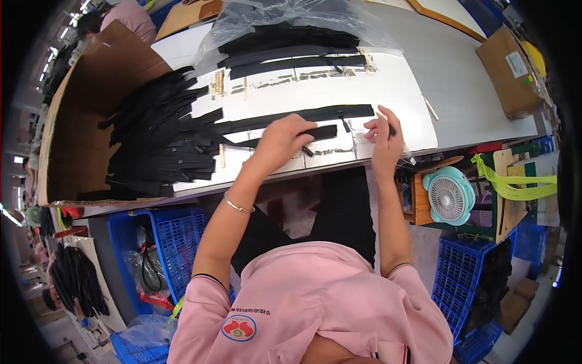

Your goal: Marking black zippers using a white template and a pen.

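My left hand [284, 141] presses down on a short black strap [324, 131] lying on the white table [388, 79], fingers curled over it. My right hand [384, 134] is pinched on a small dark piece at the strap's right end. A longer black strap [315, 113] lies just beyond both hands. A heap of black straps [160, 136] spills from an open cardboard box [79, 115] to my left.
More black straps under a clear plastic bag [291, 36] lie at the table's far side. A second cardboard box [512, 70] stands far right. Below the table are blue crates [176, 242], a teal fan [448, 195] and another person [124, 17] at top left.
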Demonstrator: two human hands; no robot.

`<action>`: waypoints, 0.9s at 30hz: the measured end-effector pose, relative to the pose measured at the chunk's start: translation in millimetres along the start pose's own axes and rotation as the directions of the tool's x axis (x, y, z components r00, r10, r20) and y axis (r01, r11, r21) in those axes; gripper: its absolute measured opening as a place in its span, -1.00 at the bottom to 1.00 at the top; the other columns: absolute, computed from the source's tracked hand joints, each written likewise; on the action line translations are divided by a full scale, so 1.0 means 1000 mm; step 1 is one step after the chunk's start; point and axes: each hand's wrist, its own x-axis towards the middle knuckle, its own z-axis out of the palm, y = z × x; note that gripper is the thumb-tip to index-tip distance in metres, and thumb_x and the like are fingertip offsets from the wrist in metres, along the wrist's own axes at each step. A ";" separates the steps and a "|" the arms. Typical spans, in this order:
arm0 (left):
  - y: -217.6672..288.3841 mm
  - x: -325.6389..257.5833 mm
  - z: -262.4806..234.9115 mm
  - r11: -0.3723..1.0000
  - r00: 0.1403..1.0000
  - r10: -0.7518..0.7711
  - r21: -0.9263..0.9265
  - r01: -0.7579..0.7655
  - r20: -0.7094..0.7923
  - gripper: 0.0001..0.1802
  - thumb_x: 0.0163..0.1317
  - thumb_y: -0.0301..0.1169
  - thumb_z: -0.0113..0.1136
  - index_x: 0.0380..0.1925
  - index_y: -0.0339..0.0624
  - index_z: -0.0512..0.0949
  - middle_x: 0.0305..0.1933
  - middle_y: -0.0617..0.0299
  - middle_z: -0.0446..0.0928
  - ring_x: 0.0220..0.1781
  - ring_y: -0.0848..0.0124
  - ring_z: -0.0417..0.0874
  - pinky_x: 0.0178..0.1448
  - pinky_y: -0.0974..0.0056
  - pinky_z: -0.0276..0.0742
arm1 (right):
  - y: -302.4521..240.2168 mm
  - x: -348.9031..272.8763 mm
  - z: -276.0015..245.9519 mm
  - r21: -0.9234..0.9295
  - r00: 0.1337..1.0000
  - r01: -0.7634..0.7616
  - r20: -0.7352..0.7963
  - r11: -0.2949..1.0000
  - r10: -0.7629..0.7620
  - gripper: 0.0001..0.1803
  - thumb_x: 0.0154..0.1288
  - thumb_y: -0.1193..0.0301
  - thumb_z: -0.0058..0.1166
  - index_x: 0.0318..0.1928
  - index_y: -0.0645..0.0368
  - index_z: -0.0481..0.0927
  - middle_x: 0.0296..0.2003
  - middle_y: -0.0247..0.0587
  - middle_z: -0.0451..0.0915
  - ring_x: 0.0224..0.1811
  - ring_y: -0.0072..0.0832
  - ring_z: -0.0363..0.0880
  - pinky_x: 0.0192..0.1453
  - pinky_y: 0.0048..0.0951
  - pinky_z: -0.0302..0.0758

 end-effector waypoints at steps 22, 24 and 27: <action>0.026 0.020 0.036 0.971 0.997 -0.062 0.234 0.051 0.040 -0.75 0.28 -0.34 0.34 -0.11 -0.21 0.74 0.02 0.12 0.66 0.08 0.09 0.60 0.19 0.07 0.47 | 0.034 -0.037 -0.045 -0.603 0.836 0.542 0.315 0.585 -0.450 -0.55 0.31 0.54 0.30 0.21 0.13 0.63 0.12 -0.31 0.72 0.28 -0.35 0.59 0.49 -0.05 0.30; 0.022 0.004 0.047 0.976 0.970 0.052 0.217 0.001 -0.237 -0.79 0.25 -0.39 0.37 -0.14 -0.20 0.74 -0.06 0.16 0.65 0.03 0.15 0.59 0.16 0.11 0.45 | 0.031 -0.039 -0.040 -0.623 0.840 0.531 0.302 0.574 -0.450 -0.60 0.37 0.52 0.25 0.21 0.15 0.63 0.16 -0.36 0.70 0.30 -0.36 0.57 0.51 -0.07 0.29; 0.018 -0.012 0.047 0.979 0.961 0.010 0.198 0.047 -0.277 -0.79 0.23 -0.45 0.37 -0.13 -0.20 0.75 -0.10 0.20 0.65 0.00 0.18 0.58 0.16 0.13 0.43 | 0.030 -0.041 -0.035 -0.657 0.841 0.521 0.286 0.545 -0.459 -0.49 0.25 0.57 0.34 0.23 0.11 0.63 0.08 -0.29 0.72 0.24 -0.37 0.60 0.51 -0.06 0.26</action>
